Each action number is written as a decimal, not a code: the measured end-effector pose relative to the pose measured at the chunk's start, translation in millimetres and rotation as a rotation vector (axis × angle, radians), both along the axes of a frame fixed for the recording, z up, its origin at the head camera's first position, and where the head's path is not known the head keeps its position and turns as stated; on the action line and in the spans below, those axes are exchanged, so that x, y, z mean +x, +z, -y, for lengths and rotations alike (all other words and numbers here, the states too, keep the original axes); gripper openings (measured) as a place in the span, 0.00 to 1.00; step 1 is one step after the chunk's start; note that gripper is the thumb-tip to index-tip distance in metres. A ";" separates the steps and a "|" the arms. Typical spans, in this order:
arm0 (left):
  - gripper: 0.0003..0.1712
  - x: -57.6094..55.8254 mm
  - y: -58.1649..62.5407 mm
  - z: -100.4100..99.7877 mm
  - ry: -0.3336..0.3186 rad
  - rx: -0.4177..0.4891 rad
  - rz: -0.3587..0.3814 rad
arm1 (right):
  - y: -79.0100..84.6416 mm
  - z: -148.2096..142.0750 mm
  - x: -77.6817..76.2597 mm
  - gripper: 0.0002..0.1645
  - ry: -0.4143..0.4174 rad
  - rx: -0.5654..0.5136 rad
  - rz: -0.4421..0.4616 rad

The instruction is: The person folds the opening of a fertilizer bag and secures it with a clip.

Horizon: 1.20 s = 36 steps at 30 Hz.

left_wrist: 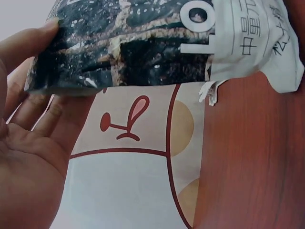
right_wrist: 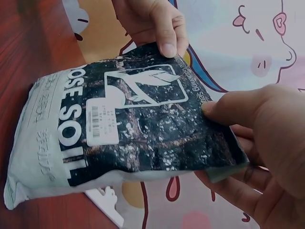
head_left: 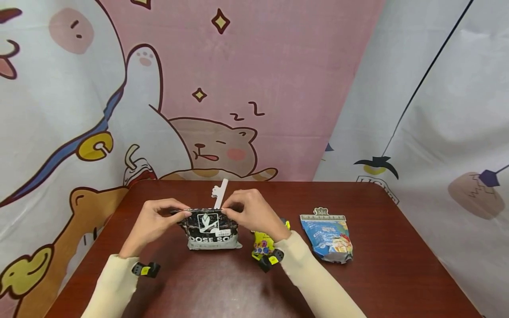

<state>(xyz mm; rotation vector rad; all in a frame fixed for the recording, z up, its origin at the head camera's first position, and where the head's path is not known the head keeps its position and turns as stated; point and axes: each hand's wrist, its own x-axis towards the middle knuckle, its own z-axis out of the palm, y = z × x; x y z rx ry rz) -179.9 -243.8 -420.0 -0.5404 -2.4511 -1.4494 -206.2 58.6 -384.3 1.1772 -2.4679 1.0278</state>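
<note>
A black and white bag of loose soil (head_left: 212, 240) stands upright at the middle of the table, its top edge pinched at both corners. My left hand (head_left: 159, 221) grips the left top corner between thumb and fingers. At the other corner, my right hand (head_left: 252, 212) pinches the edge, thumb on the printed front in the right wrist view. A printed label (right_wrist: 101, 121) sits on the bag's front. Behind the bag lies a white clip-like strip (head_left: 221, 193) with a shaped side piece; its lower end is hidden by the bag.
A yellow packet (head_left: 262, 243) lies beneath my right wrist, partly covered by it. Farther right is a blue bag (head_left: 328, 238) with a gold ruler-like clip (head_left: 323, 216) across its top. A cartoon-printed cloth (head_left: 286, 88) hangs behind the brown table (head_left: 381, 247).
</note>
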 end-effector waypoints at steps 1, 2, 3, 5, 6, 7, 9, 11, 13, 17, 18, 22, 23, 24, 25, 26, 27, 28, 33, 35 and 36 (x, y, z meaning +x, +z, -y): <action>0.05 -0.1 -0.9 1.6 0.007 0.005 0.013 | -0.3 -1.7 -0.2 0.03 -0.002 -0.001 0.002; 0.05 0.0 -1.8 3.3 0.018 0.004 0.021 | -0.6 -3.6 -0.4 0.03 -0.002 -0.005 0.005; 0.05 0.3 -2.6 4.8 0.028 0.003 0.027 | -0.9 -5.4 -0.6 0.03 -0.004 -0.007 0.003; 0.04 0.8 -3.5 7.3 0.048 -0.009 0.023 | -2.3 -8.7 -1.4 0.03 -0.004 -0.014 0.004; 0.04 1.1 -3.5 7.8 0.053 -0.015 0.016 | -2.9 -10.0 -1.8 0.03 -0.003 -0.017 0.004; 0.04 1.5 -3.0 8.0 0.055 -0.018 0.010 | -3.1 -10.7 -1.9 0.03 -0.001 -0.022 0.001; 0.03 2.1 -1.9 8.0 0.053 -0.024 -0.011 | -3.7 -11.1 -2.2 0.03 0.003 -0.030 -0.007; 0.03 2.5 -1.0 7.3 0.049 -0.023 -0.030 | -4.2 -10.8 -2.2 0.03 0.006 -0.040 -0.008; 0.03 3.1 -0.5 6.9 0.048 -0.014 -0.038 | -4.4 -10.4 -2.1 0.03 0.008 -0.045 -0.007; 0.04 3.7 -2.3 8.1 0.048 0.002 -0.027 | -4.1 -10.5 -1.8 0.03 0.013 -0.036 0.012; 0.04 3.5 -3.2 8.6 0.048 0.003 -0.020 | -3.9 -11.1 -1.6 0.03 0.012 -0.031 0.017; 0.06 1.8 -8.1 11.5 0.052 0.022 0.017 | -4.1 -15.1 -1.3 0.03 -0.003 -0.019 0.029; 0.06 1.5 -9.7 12.6 0.053 0.032 0.021 | -4.5 -16.6 -1.2 0.03 -0.009 -0.021 0.032; 0.07 1.4 -11.2 13.8 0.053 0.039 0.021 | -5.0 -18.1 -1.2 0.03 -0.013 -0.026 0.033; 0.07 1.6 -12.6 14.8 0.059 0.051 0.022 | -5.6 -19.4 -1.2 0.02 -0.017 -0.032 0.035; 0.07 2.0 -13.9 15.9 0.064 0.064 0.023 | -6.2 -20.7 -1.1 0.02 -0.021 -0.036 0.035; 0.07 2.5 -14.9 16.8 0.069 0.075 0.021 | -6.9 -21.7 -1.1 0.02 -0.023 -0.044 0.037; 0.07 2.9 -15.6 17.4 0.074 0.082 0.015 | -7.6 -22.5 -1.1 0.02 -0.023 -0.052 0.038; 0.06 3.7 -15.7 16.0 0.098 0.107 0.001 | -11.1 -23.5 -1.4 0.03 -0.020 -0.079 0.020; 0.06 3.3 -15.0 15.1 0.106 0.109 -0.002 | -11.8 -23.7 -1.5 0.03 -0.019 -0.090 0.014; 0.06 3.0 -14.6 14.8 0.106 0.112 -0.004 | -12.0 -23.8 -1.6 0.03 -0.018 -0.096 0.015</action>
